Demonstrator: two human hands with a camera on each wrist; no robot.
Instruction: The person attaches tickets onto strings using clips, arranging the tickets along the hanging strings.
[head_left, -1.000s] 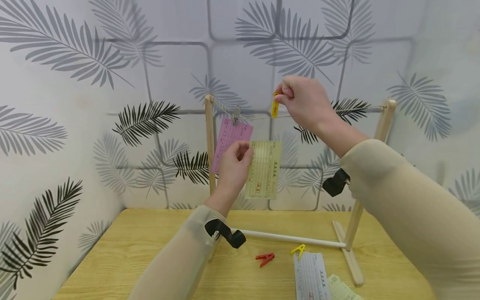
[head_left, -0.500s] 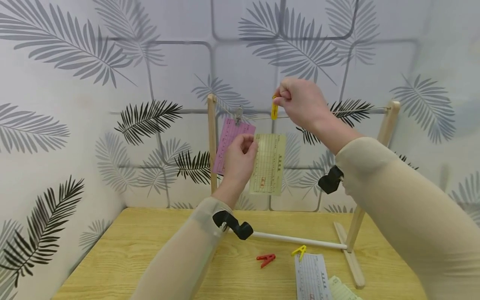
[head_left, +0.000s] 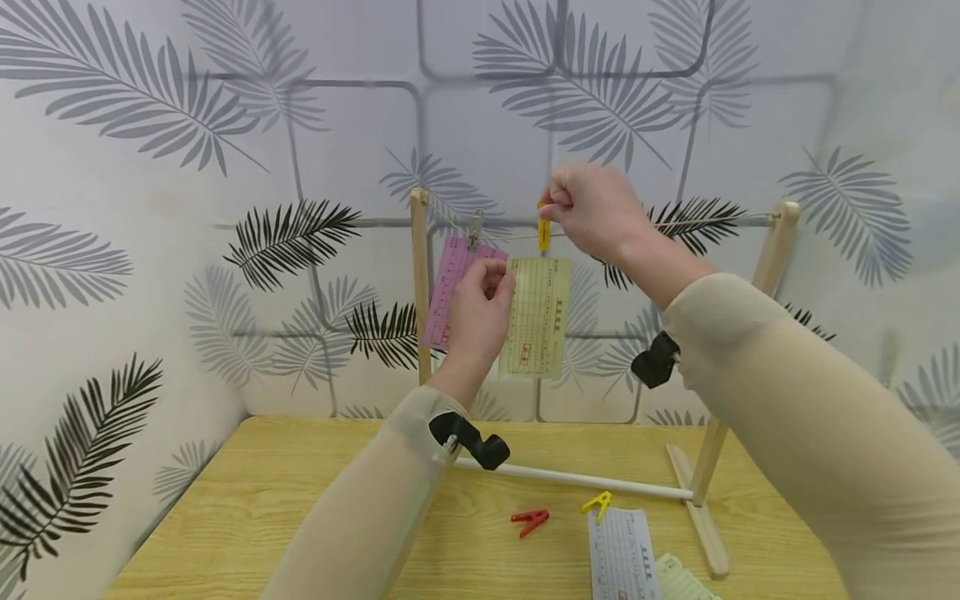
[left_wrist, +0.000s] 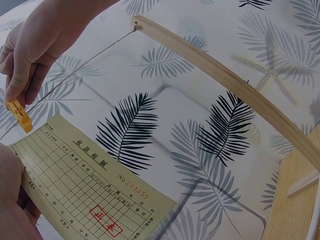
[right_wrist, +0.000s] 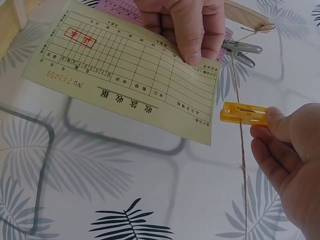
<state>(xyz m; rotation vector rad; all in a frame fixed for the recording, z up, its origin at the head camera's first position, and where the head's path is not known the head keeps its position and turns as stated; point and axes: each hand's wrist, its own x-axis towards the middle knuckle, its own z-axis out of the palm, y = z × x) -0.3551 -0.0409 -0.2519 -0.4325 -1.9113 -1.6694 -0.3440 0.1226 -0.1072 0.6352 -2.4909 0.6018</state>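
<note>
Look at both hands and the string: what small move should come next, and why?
Probably lift the yellow slip until its top edge meets the string, under the yellow peg. The left hand holds the slip just below the line, and the right hand pinches the peg at the string, so slip and peg are not yet joined.

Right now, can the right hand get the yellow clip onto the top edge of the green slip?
Probably yes. The right hand pinches the yellow clip at the string, and the left hand holds the green slip with its top edge just beside the clip. Nothing lies between them.
</note>
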